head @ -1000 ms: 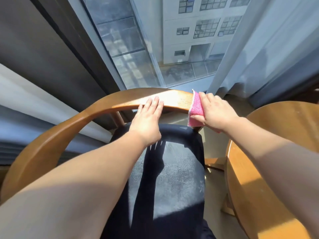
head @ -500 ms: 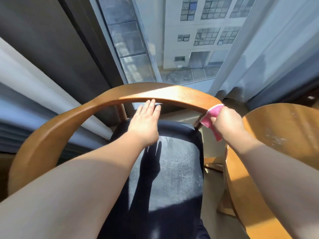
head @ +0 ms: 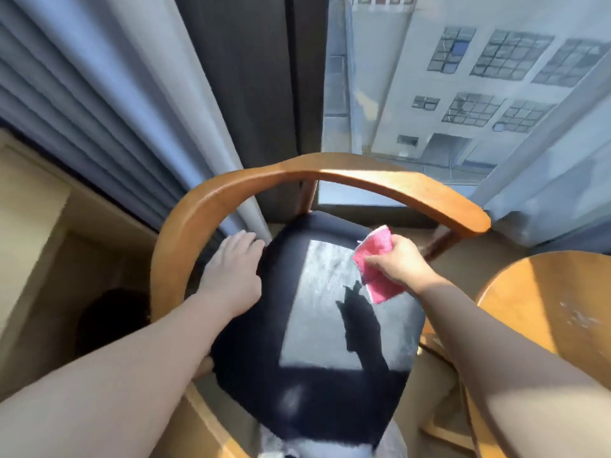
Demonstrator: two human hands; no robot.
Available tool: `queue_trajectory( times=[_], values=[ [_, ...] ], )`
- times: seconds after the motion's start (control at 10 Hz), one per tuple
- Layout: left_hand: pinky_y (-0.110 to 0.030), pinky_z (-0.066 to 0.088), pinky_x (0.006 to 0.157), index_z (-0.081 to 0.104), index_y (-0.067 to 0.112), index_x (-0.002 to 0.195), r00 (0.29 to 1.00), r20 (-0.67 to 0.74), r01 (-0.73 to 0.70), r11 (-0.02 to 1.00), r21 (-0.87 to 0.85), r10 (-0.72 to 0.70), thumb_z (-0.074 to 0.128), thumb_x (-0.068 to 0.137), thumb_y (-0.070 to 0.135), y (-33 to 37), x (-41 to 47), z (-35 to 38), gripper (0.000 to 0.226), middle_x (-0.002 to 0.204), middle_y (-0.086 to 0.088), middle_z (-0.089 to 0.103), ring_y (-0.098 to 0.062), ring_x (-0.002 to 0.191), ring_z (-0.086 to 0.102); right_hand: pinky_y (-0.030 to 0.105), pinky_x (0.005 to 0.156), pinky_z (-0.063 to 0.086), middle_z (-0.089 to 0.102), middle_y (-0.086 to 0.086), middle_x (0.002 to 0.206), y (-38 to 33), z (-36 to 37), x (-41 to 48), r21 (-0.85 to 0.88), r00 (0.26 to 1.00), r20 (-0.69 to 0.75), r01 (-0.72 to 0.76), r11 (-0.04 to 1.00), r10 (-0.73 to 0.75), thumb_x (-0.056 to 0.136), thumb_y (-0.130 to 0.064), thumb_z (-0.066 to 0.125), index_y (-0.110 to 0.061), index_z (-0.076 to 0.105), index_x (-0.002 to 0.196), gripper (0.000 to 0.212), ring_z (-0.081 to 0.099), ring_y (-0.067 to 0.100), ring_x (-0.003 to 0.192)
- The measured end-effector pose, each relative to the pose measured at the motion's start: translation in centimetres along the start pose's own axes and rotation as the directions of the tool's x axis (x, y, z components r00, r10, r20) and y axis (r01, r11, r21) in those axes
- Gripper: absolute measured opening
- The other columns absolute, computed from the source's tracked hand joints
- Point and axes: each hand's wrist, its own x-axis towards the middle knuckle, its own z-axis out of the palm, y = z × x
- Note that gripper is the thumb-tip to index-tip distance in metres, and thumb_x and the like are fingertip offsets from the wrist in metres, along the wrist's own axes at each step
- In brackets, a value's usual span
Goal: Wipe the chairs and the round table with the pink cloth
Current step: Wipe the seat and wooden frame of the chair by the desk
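Clearly, pink cloth (head: 375,259) in right hand (head: 398,266) — seemingly above seat (head: 317,325)

A furnished room's sitting corner: curtains (head: 99,94), a large window (head: 363,94), wooden armchair (head: 330,173) beside a round table (head: 545,309).

- The chair's curved back rail (head: 330,175) looks to me like varnished wood, smooth, with a soft sheen where the sun hits it.
- Its seat (head: 317,325) looks dark and matt with a fine grain; I can't tell leather from fabric.
- The pink cloth (head: 373,246) is a fuzzy, towel-like textile.
- The round table (head: 542,312) is glossy wood with pale scuffs.
- The curtain (head: 99,94) is matt pleated fabric.
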Motion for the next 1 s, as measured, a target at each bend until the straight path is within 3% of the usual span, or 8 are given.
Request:
queue_trajectory(
  times=[0.2, 0.3, 0.4, 0.5, 0.7, 0.8, 0.9, 1.0],
  values=[
    [-0.035, 0.02, 0.115, 0.039, 0.018, 0.141, 0.939, -0.043, 0.34, 0.939, -0.052, -0.342, 0.041, 0.087, 0.009, -2.7, -10.5, 1.2, 0.054, 0.152, 0.002, 0.027, -0.015, 0.142, 0.016, 0.043, 0.083, 0.056, 0.067, 0.015, 0.107, -3.1, 5.1, -1.7, 0.057, 0.949, 0.304, 0.07, 0.996, -0.084, 0.083, -0.004, 0.06, -0.008, 0.06, 0.114, 0.031, 0.065, 0.023, 0.089],
    [-0.036, 0.021, 0.116, 0.026, 0.019, 0.147, 0.823, -0.063, 0.556, 0.823, -0.115, -0.564, 0.043, 0.094, 0.02, -2.2, -15.8, 3.1, 0.055, 0.155, 0.002, 0.02, -0.016, 0.143, 0.015, 0.043, 0.068, 0.06, 0.069, 0.014, 0.092, -3.3, 7.9, -3.1, 0.007, 0.936, 0.321, 0.149, 0.989, -0.143, 0.084, 0.001, 0.062, -0.007, 0.063, 0.106, 0.024, 0.07, 0.028, 0.078],
    [-0.036, 0.018, 0.116, 0.014, 0.019, 0.15, 0.736, -0.052, 0.661, 0.732, -0.165, -0.676, 0.038, 0.098, 0.027, -1.7, -18.2, 5.1, 0.058, 0.158, 0.001, 0.012, -0.016, 0.145, 0.01, 0.05, 0.078, 0.058, 0.069, 0.015, 0.096, -3.2, 9.9, -4.0, -0.025, 0.941, 0.3, 0.169, 0.985, -0.154, 0.087, 0.0, 0.059, -0.006, 0.062, 0.112, 0.025, 0.069, 0.033, 0.087],
    [-0.035, 0.014, 0.116, 0.01, 0.019, 0.151, 0.681, -0.073, 0.697, 0.675, -0.24, -0.729, 0.03, 0.101, 0.027, -0.5, -19.3, 7.2, 0.054, 0.159, 0.001, 0.008, -0.017, 0.145, 0.006, 0.047, 0.089, 0.052, 0.063, 0.016, 0.108, -2.5, 12.7, -5.1, 0.046, 0.937, 0.304, 0.164, 0.985, -0.17, 0.089, -0.006, 0.061, -0.005, 0.057, 0.121, 0.033, 0.06, 0.029, 0.096],
    [-0.03, 0.009, 0.118, 0.017, 0.017, 0.15, 0.644, -0.191, 0.683, 0.669, -0.292, -0.741, 0.025, 0.101, 0.022, 0.2, -19.0, 8.7, 0.05, 0.158, 0.003, 0.012, -0.011, 0.145, 0.006, 0.045, 0.085, 0.054, 0.056, 0.012, 0.108, -2.9, 17.3, -5.4, 0.115, 0.937, 0.291, 0.164, 0.98, -0.191, 0.088, -0.004, 0.058, -0.004, 0.054, 0.128, 0.04, 0.056, 0.028, 0.092],
    [-0.029, 0.01, 0.116, 0.02, 0.019, 0.15, 0.615, -0.204, 0.702, 0.646, -0.299, -0.762, 0.026, 0.1, 0.023, 0.2, -19.1, 9.0, 0.05, 0.158, 0.005, 0.014, -0.01, 0.144, 0.008, 0.028, 0.063, 0.046, 0.056, 0.003, 0.099, -5.3, 19.4, -5.1, 0.15, 0.934, 0.272, 0.198, 0.969, -0.233, 0.089, -0.008, 0.054, -0.008, 0.057, 0.12, 0.031, 0.052, 0.022, 0.082],
    [-0.029, 0.011, 0.117, 0.021, 0.02, 0.15, 0.616, -0.199, 0.697, 0.645, -0.313, -0.762, 0.027, 0.1, 0.023, 0.2, -19.0, 9.0, 0.051, 0.158, 0.006, 0.013, -0.009, 0.144, 0.008, 0.022, 0.082, 0.048, 0.054, -0.003, 0.088, -7.5, 20.4, -5.0, 0.165, 0.925, 0.31, 0.175, 0.971, -0.219, 0.091, -0.013, 0.046, -0.008, 0.056, 0.119, 0.03, 0.053, 0.014, 0.081],
    [-0.029, 0.011, 0.115, 0.018, 0.024, 0.15, 0.613, -0.194, 0.706, 0.641, -0.3, -0.766, 0.026, 0.099, 0.028, 0.2, -19.2, 9.1, 0.051, 0.158, 0.009, 0.011, -0.007, 0.144, 0.006, 0.017, 0.064, 0.056, 0.06, 0.008, 0.11, -9.7, 22.4, -6.5, 0.32, 0.883, 0.321, 0.24, 0.916, -0.343, 0.096, -0.005, 0.038, -0.012, 0.038, 0.146, 0.05, 0.061, 0.017, 0.084]
  ],
)
